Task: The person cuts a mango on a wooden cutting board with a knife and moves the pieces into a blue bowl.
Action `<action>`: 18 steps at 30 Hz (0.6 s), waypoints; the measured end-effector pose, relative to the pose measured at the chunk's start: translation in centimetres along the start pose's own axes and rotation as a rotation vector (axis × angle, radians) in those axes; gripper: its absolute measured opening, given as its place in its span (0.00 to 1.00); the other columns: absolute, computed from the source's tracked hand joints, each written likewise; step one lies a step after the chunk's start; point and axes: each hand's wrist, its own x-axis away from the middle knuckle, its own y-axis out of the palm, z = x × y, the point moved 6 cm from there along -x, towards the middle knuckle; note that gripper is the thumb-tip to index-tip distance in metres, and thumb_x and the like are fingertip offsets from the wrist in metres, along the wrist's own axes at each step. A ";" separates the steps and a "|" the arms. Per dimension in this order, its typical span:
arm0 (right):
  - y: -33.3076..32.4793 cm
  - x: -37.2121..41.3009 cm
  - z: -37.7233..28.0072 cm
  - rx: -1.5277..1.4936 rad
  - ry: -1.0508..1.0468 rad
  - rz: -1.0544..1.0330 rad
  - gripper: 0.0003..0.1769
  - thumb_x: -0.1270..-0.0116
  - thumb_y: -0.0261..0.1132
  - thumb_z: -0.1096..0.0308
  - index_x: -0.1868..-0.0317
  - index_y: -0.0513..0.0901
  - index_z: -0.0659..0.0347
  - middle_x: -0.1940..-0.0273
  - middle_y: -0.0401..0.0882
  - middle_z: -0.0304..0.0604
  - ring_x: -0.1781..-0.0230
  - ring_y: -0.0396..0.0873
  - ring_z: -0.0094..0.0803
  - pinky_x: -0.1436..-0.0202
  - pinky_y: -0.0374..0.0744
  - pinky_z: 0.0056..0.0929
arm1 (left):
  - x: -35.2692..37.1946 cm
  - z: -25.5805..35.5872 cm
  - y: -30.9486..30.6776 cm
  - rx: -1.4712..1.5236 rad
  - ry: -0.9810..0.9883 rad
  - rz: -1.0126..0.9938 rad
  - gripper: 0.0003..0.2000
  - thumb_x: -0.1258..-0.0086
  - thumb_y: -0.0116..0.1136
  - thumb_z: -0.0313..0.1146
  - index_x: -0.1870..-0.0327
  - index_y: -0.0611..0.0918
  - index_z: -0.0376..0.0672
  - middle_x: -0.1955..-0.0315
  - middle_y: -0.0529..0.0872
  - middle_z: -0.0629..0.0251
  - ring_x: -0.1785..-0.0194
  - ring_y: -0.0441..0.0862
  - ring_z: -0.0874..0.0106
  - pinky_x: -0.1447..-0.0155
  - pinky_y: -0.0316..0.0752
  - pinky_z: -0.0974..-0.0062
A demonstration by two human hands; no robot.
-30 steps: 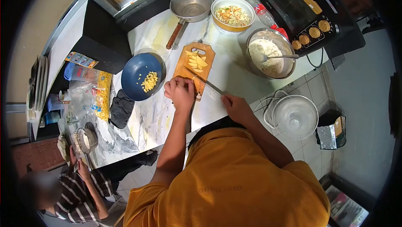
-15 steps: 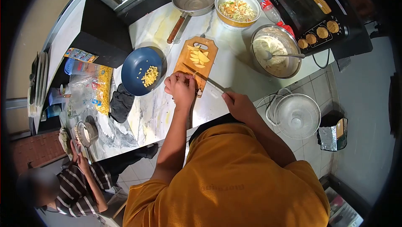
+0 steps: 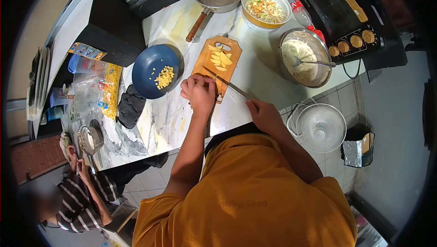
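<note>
A wooden cutting board lies on the counter with several pale yellow potato slices on its far half. My right hand is closed around the handle of a knife, whose blade slants across the board. Close to the blade, my left hand rests at the board's near left side with fingers curled and pressed together. Whatever those fingers pinch is mostly hidden. To the left stands a dark blue pan with small yellow cubes in it.
Behind the board are a metal saucepan and a bowl of chopped vegetables. A steel bowl of creamy mixture with a spoon stands right, beside a black oven. A co-worker in stripes works at lower left.
The view has shifted slightly. My hands and the knife stay in nearly the same place at the board. The co-worker's hands have moved a little.
</note>
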 end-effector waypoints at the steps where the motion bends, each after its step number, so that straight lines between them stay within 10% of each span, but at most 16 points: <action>1: -0.3 0.2 0.0 -0.014 -0.003 0.004 0.22 0.24 0.55 0.50 0.51 0.86 0.60 0.64 0.86 0.56 0.59 0.83 0.57 0.53 0.80 0.47 | 0.0 0.0 0.0 0.006 0.004 0.005 0.04 0.40 0.70 0.37 0.68 0.89 0.50 0.54 0.80 0.68 0.41 0.66 0.59 0.39 0.56 0.55; 18: -1.2 0.6 -0.4 -0.087 0.023 -0.024 0.22 0.24 0.56 0.51 0.49 0.85 0.62 0.62 0.85 0.60 0.57 0.83 0.58 0.52 0.80 0.45 | 0.8 0.6 -0.9 0.062 0.099 0.056 0.07 0.42 0.72 0.36 0.65 0.90 0.48 0.56 0.79 0.69 0.43 0.67 0.61 0.40 0.55 0.60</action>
